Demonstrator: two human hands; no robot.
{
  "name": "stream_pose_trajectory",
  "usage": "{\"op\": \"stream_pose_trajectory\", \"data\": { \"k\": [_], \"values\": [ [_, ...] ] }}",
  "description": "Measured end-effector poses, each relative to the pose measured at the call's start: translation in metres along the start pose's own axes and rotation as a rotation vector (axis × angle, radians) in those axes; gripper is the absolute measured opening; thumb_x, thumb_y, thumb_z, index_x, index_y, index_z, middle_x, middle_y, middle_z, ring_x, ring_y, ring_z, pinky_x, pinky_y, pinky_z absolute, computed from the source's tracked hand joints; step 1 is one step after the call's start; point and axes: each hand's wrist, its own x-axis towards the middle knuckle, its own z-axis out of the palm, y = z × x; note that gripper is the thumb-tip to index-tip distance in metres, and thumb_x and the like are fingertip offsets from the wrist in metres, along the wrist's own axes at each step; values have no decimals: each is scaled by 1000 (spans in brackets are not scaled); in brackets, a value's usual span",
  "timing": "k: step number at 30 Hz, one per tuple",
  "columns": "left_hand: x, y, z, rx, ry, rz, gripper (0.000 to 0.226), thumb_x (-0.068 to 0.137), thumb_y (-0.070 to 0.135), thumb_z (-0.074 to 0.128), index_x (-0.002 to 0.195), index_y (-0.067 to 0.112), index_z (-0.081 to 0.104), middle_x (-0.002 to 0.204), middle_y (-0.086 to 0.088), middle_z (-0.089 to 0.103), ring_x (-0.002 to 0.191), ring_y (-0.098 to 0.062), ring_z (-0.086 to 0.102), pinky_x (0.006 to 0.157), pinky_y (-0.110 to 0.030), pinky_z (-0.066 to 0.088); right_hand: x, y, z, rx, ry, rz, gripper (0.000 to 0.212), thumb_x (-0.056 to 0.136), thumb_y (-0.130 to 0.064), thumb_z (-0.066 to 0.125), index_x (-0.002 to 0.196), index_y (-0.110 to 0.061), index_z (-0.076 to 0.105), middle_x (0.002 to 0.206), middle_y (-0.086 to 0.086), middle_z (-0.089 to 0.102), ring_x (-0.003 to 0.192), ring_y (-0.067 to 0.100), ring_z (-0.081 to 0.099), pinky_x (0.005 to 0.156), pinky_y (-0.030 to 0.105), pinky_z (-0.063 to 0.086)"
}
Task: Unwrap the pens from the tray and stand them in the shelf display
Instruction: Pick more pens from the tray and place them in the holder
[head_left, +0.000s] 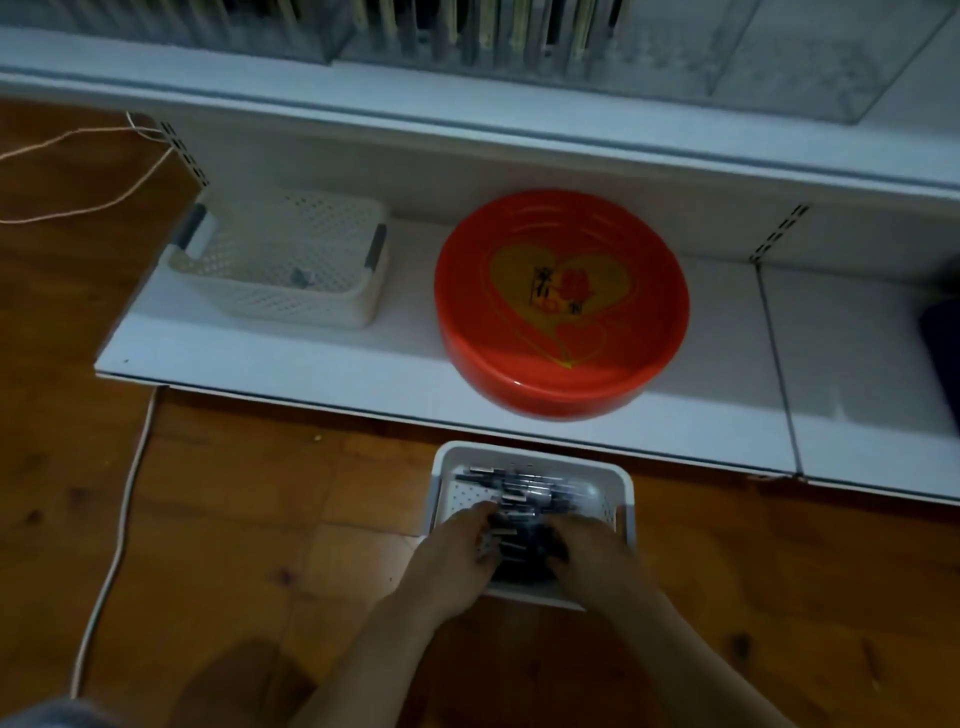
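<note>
Pens: a heap of dark-barrelled pens with pale, shiny sections (519, 499), lying crosswise in the tray; blur hides whether wrappers are on them
Tray: a small white rectangular plastic tray with a perforated floor (621, 480), set on the floor just in front of the lower shelf edge
Left hand: the left hand (457, 551) reaches into the tray from its near left side, fingers curled down onto the pens; the grip seems clenched on pens, though blur leaves the exact pen unclear
Right hand: the right hand (592, 556) reaches in from the near right side, fingers bent over the dark pens; its grip likewise appears to be grasping pens
Floor: a brown wooden plank floor (234, 519) with dark knots, carrying the tray
Cable: a white cable (122, 530) running along the floor left of the tray, up toward the shelf corner
Lower shelf: a white flat shelf board (363, 374) beyond the tray
Basin: a round red plastic basin with a yellow heart design inside (563, 306), resting on the shelf, behind the tray
Basket: a cream perforated plastic basket with grey handles (291, 296), on the shelf left of the basin, well apart from it; a small grey item lies inside
Shelf display: clear plastic compartments with upright dividers (467, 36) on the upper shelf, holding upright slender items too blurred to identify
</note>
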Motion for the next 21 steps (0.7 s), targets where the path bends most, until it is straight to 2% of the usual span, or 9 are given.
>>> {"op": "stream_pose_trajectory", "data": {
  "k": [2, 7, 11, 14, 16, 18, 19, 21],
  "values": [
    [3, -4, 8, 24, -19, 15, 57, 98, 28, 58, 150, 36, 36, 140, 5, 54, 120, -13, 56, 93, -23, 48, 8, 6, 10, -69, -38, -14, 30, 91, -22, 66, 119, -32, 63, 119, -4, 66, 108, 16, 64, 91, 32, 55],
    [7, -11, 19, 10, -4, 10, 58, 97, 24, 60, 149, 39, 38, 139, 7, 55, 120, -11, 57, 95, -22, 49, 22, 11, 23, -227, -25, -9, 28, 92, -11, 64, 117, -21, 68, 119, 5, 60, 104, 21, 63, 91, 35, 56],
    [10, -10, 19, -15, 21, -2, 52, 98, 22, 60, 146, 34, 44, 125, 13, 57, 107, -4, 56, 82, -12, 47, 23, 10, 26, -245, -7, -17, 23, 92, -17, 65, 115, -17, 69, 117, 7, 61, 100, 21, 63, 89, 34, 55],
    [10, -7, 16, 24, 64, 22, 47, 97, 19, 62, 143, 25, 49, 123, 9, 57, 108, -6, 55, 83, -7, 40, 19, 10, 20, -126, 40, -56, 16, 91, -20, 65, 108, -19, 67, 111, 4, 65, 96, 18, 62, 84, 30, 53],
    [8, -6, 13, 52, 97, 19, 49, 97, 22, 63, 144, 24, 49, 137, 6, 56, 123, -11, 54, 97, -16, 42, 14, 11, 15, -22, 95, -100, 16, 95, -21, 61, 109, -20, 67, 110, 3, 68, 96, 18, 62, 83, 29, 52],
    [5, -3, 9, 41, 111, -1, 50, 99, 25, 61, 146, 23, 47, 144, 4, 52, 127, -14, 53, 104, -25, 45, 8, 11, 7, 77, 175, -164, 18, 97, -20, 61, 113, -19, 69, 112, 2, 68, 100, 19, 62, 86, 30, 52],
    [5, -1, 7, 29, 118, -11, 48, 100, 28, 59, 146, 23, 48, 144, 3, 52, 124, -14, 55, 101, -25, 47, 6, 11, 3, 140, 211, -192, 18, 98, -20, 61, 114, -19, 70, 111, 0, 67, 101, 18, 61, 86, 29, 51],
    [6, 7, 0, -15, 160, -19, 40, 102, 31, 55, 141, 21, 54, 134, 2, 60, 109, -10, 59, 87, -13, 46, -1, 6, -12, 253, 239, -211, 16, 98, -19, 63, 111, -20, 72, 107, -4, 67, 99, 12, 60, 86, 26, 49]
  ]
}}
